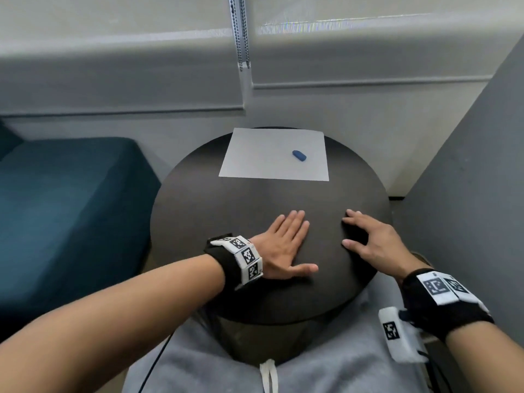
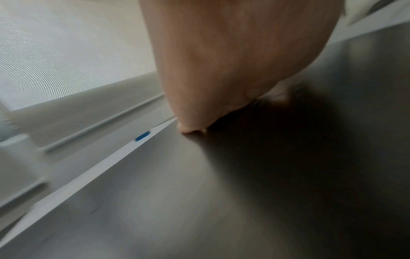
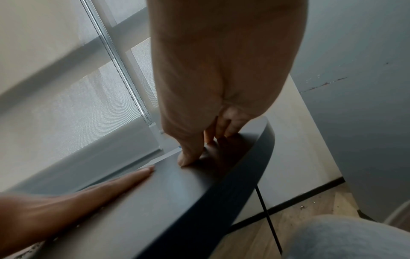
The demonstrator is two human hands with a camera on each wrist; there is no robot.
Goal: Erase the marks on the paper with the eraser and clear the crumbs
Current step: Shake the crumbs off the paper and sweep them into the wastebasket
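A white sheet of paper lies at the far side of the round dark table. A small blue eraser sits on the paper's right half; I see no marks on the sheet from here. In the left wrist view the eraser shows as a blue speck on the paper's edge. My left hand lies flat on the table, fingers straight, holding nothing. My right hand rests beside it on arched fingertips, with nothing in it. Both hands are well short of the paper.
A teal sofa cushion stands left of the table. A grey wall panel closes in on the right. Roller blinds with a bead chain hang behind. My lap in grey trousers is under the near table edge.
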